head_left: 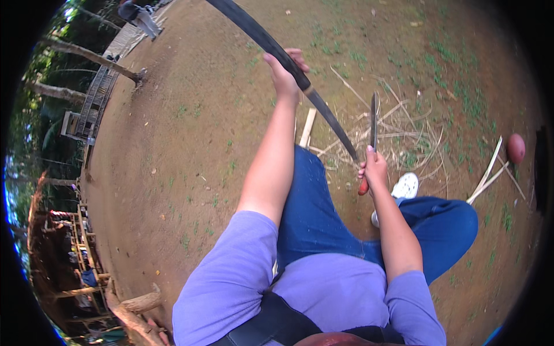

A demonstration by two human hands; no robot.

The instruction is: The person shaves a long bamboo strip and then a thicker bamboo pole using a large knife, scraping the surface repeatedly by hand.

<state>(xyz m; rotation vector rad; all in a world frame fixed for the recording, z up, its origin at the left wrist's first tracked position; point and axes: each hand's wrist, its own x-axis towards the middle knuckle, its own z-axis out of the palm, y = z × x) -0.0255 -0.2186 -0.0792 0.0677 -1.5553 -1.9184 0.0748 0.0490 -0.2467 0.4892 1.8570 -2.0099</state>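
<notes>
A long, dark, slightly curved strip [254,29] runs from the top edge down toward the middle. My left hand [285,78] is closed around it, its fingertips showing on the far side. Just below that hand a pale band crosses the strip, and the part beyond is narrower [334,123]. Its lower end comes right up to the fingers of my right hand [375,168]; whether they touch is unclear. That hand grips a knife [373,124] by its orange-red handle, with the narrow blade pointing away from me.
Thin pale shavings [410,138] lie scattered on the dirt ground beyond my knees. A flat pale slat [307,128] is beside my left leg. Farther right are a reddish round object [516,149] and several pale sticks [487,180]. Another person [138,17] stands far left.
</notes>
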